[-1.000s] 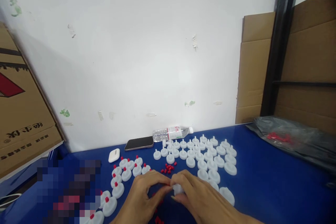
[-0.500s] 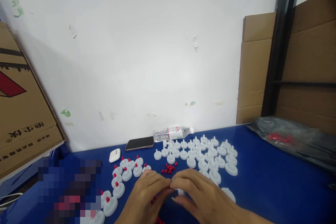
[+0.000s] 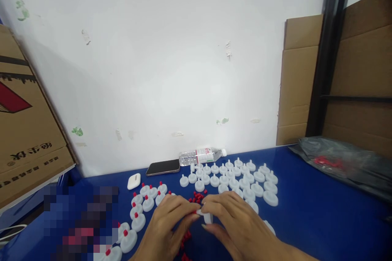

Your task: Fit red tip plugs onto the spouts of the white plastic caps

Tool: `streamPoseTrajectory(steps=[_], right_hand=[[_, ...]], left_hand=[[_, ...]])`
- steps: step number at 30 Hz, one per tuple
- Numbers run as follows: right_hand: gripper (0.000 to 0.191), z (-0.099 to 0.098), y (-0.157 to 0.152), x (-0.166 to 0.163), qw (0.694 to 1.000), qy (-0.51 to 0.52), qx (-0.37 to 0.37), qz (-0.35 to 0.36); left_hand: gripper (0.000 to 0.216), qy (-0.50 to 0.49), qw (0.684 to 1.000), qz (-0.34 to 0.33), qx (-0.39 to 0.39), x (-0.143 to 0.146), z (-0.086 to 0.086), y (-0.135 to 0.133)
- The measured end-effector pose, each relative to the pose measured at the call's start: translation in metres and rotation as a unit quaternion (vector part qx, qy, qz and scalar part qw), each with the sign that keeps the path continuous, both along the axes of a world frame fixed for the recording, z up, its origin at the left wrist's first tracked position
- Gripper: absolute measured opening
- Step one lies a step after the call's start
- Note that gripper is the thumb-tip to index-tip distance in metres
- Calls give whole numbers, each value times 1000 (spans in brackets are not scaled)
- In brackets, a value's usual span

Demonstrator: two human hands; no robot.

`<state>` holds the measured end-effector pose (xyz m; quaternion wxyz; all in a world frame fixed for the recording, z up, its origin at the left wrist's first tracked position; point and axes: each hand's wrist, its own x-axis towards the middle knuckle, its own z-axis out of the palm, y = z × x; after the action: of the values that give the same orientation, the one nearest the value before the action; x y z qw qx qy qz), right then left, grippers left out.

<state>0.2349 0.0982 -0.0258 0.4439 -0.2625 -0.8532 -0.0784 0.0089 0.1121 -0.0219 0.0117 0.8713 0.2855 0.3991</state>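
Observation:
My right hand point(image 3: 237, 224) grips a white nozzle lid point(image 3: 208, 217) on its side, the spout pointing left. Between the thumb and fingertips of my left hand point(image 3: 170, 220) is a small red cap point(image 3: 194, 212), mostly hidden, right at the spout's tip. Whether the cap sits on the spout or only touches it, I cannot tell. Loose red caps point(image 3: 197, 197) lie in a small pile behind my hands, and more red caps point(image 3: 186, 236) lie under my left hand. White lids with red tips point(image 3: 139, 222) stand to the left; plain white lids point(image 3: 236, 191) crowd the right.
Along the wall at the back of the blue table point(image 3: 318, 195) lie a water bottle point(image 3: 203, 155), a phone point(image 3: 163, 167) and a white earbud case point(image 3: 134, 181). A grey plastic bag point(image 3: 337, 159) with red pieces rests at right. A cardboard box point(image 3: 30, 130) stands at left.
The white lid has tilted and shows more clearly between my hands, its spout now visible. My right hand has risen slightly, and the fingertips of both hands are a little farther apart.

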Motion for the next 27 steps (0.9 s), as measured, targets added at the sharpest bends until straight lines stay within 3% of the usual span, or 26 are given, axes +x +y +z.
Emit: streamPoseTrajectory(steps=[6, 12, 20, 27], right_hand=[[21, -4, 0, 5, 1000, -10, 19, 16], [19, -9, 0, 4, 998, 8, 2, 63], [21, -5, -3, 4, 994, 20, 86, 68], [26, 0, -1, 5, 993, -4, 96, 65]], left_hand=[[18, 28, 1000, 4, 1, -1, -2, 1], [25, 6, 997, -28, -67, -2, -12, -4], [27, 3, 998, -21, -67, 1, 5, -20], [21, -28, 996, -11, -86, 2, 1, -19]])
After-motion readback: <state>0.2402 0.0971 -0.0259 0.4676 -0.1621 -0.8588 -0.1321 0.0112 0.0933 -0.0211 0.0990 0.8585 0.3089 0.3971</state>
